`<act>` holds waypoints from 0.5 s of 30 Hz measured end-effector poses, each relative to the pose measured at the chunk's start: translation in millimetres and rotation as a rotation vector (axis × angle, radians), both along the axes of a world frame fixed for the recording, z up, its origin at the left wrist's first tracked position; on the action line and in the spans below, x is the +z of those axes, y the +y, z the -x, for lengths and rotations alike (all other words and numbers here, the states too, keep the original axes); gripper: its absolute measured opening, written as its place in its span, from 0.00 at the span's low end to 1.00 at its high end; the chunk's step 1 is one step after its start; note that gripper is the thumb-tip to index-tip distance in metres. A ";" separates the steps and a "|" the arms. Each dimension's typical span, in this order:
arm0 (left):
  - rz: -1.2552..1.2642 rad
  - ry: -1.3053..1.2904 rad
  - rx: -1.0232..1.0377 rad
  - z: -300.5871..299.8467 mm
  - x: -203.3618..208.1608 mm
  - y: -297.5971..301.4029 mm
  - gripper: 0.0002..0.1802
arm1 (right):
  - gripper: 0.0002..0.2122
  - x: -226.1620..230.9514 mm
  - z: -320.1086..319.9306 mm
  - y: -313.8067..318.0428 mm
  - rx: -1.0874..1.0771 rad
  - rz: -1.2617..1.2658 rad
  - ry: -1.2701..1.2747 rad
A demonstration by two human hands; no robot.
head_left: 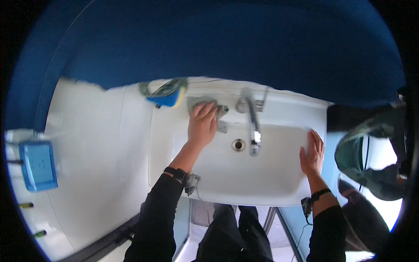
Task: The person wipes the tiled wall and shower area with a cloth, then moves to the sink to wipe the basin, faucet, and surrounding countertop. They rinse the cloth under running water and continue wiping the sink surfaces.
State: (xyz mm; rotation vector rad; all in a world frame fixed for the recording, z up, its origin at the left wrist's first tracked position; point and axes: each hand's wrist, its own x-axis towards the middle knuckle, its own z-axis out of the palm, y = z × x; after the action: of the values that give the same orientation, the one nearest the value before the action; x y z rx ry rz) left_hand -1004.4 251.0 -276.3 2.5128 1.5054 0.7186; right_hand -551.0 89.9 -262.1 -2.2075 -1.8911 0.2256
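Far left, a blue box [40,166] against a white panel [87,144]. Next, at the sink's [279,179] back left corner, a blue-yellow item [166,99], kind unclear, with a dark green wrap [169,88] looped behind it. Just right of that, on the sink's back left part, the grey-green cloth [223,111], bunched. Left hand [202,124] on it, palm down, fingers laid over the cloth and pointing away from the body; cannot tell whether they pinch a fold. Key relation: cloth lies under and around the left fingertips, long axis roughly left-right, so across the fingers; right end shows beyond them toward the tap, with a loose flap hanging nearer the body. Left hand is the near one by far. Then the drain [238,145], open and ringed in metal, lower right of the cloth; then the tap [254,129], spout reaching toward the body, between the two hands. Right hand [312,153] well apart, open, fingers extended, resting at the basin's right side, nothing seen in it. Far right, a camouflage-patterned item [349,153], partly dark.
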 end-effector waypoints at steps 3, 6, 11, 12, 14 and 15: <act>-0.165 -0.106 0.255 7.4 5.7 -11.6 0.18 | 0.37 -4.3 2.3 -0.5 -0.017 0.044 -0.052; 0.089 -0.463 0.254 -4.1 3.1 -9.9 0.18 | 0.37 -9.3 3.8 -0.4 0.013 0.016 -0.082; 0.785 -0.909 0.334 -32.2 2.3 3.0 0.19 | 0.38 -10.6 5.2 1.6 0.068 -0.050 -0.101; 0.834 -0.881 0.309 -35.7 4.5 4.4 0.20 | 0.38 -10.5 5.4 1.1 0.072 -0.057 -0.104; 0.919 -0.718 0.235 -39.9 10.2 8.7 0.23 | 0.38 -10.6 5.4 1.0 0.067 -0.056 -0.100; 0.808 -0.568 0.207 -41.7 13.0 12.6 0.23 | 0.38 -11.1 5.5 1.2 0.057 -0.050 -0.094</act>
State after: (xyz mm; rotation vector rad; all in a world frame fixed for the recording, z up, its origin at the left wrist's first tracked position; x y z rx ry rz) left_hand -962.7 263.6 -263.3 1.4327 1.4421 0.6017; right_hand -556.5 91.2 -273.2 -2.1694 -1.9873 0.0844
